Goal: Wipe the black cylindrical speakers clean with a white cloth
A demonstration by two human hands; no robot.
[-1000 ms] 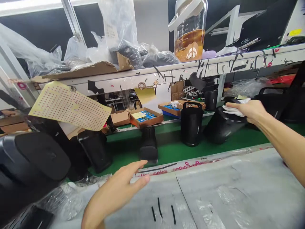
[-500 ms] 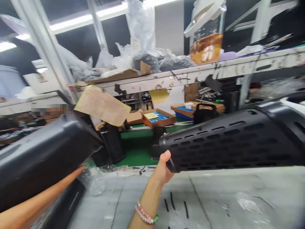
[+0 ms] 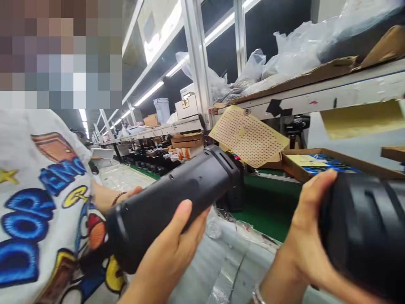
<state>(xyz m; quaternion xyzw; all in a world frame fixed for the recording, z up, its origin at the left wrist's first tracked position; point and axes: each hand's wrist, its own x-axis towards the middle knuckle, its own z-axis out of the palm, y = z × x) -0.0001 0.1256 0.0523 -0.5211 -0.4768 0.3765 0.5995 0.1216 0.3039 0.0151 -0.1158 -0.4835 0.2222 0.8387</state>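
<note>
My left hand [image 3: 177, 242] is wrapped around a long black plastic housing [image 3: 164, 207], thumb on its near side. The housing is tilted, its near end pointing down to the left, beside a co-worker. That co-worker's hand [image 3: 134, 192], with a dark beaded bracelet, is at the housing's far side; whether it grips is hidden. My right hand [image 3: 305, 223], with a bracelet at the wrist, is closed on the end of a second black housing [image 3: 370, 228]. This one is blurred and runs out of view on the right.
A co-worker in a white printed shirt [image 3: 19, 169] stands close on the left. A yellow dotted sheet [image 3: 248, 137] hangs from the shelf edge [image 3: 303, 90]. Behind it stands a cardboard box [image 3: 292, 166] with blue items. A green surface [image 3: 262, 211] lies beyond the grey worktop [image 3: 196, 278].
My view has swung to the left, bringing the co-worker into sight. Both housings appear farther right or turned compared with before, and my hands remain closed on them.
</note>
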